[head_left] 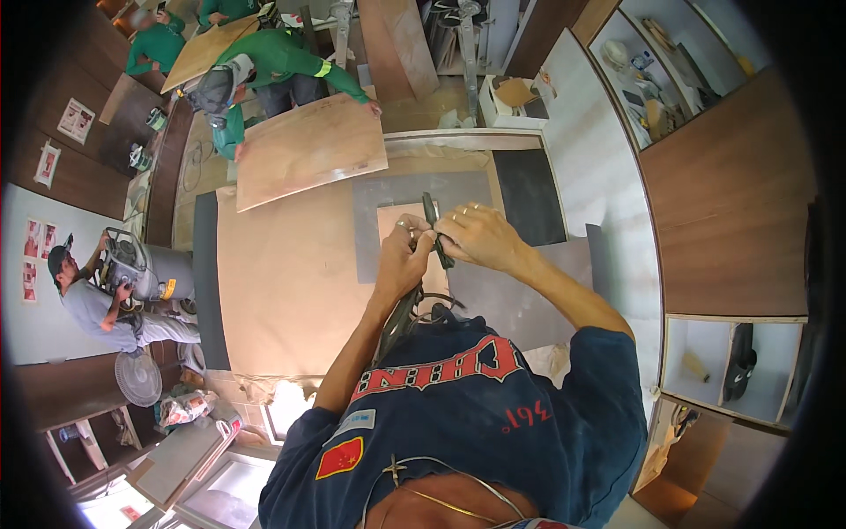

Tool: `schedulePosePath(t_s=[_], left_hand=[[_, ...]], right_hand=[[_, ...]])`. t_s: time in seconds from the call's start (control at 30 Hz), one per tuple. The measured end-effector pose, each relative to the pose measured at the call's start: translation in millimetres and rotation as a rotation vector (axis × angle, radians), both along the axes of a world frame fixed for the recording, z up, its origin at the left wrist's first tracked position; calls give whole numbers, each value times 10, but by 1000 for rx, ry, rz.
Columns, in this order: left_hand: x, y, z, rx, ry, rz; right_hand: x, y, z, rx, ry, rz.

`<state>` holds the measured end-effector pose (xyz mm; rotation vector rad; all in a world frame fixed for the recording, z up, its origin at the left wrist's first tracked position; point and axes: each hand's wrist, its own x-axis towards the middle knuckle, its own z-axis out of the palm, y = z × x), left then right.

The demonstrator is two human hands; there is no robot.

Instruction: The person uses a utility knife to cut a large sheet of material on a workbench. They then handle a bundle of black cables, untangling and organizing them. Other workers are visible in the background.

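Observation:
In front of my chest, both hands meet over a long, dark strap-like thing (429, 208) whose exact kind I cannot make out. My left hand (405, 253) pinches it, fingers curled in. From the other side, my right hand (480, 234) grips it with bent fingers, its fingertips close to the left thumb. One dark end sticks up past the hands, and a longer dark length hangs below toward my shirt. Under the hands lie a light wooden panel (388, 217) and a grey sheet (370, 251) on the worktable.
Brown paper (282, 264) covers the worktable's left part. Across its far edge, a person in green (286, 62) handles a wooden board (313, 150). At left, a person in grey (106, 304) holds a large grey machine (167, 269). Wooden cabinets (723, 203) stand at right.

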<state>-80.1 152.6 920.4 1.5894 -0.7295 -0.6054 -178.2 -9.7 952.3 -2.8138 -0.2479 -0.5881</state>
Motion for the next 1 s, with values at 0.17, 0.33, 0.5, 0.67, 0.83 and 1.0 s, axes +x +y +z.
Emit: schedulePosePath(t_s=[0.17, 0.33, 0.5, 0.67, 0.83, 1.0], left_hand=[[47, -58, -14, -79, 58, -96], [80, -76, -10, -219, 218, -236], [86, 48, -84, -170, 370, -339], [-73, 19, -79, -10, -3, -98], [-116, 51, -133, 83, -77, -41], [-37, 67, -221, -130, 200, -118]], right_hand=[[-3, -89, 101, -78, -101, 45], [-49, -132, 289, -3, -149, 227], [-168, -122, 20, 527, 20, 298], [-193, -102, 144, 575, 390, 33], [-193, 29, 82, 147, 98, 50], [-253, 38, -95, 559, 40, 123]])
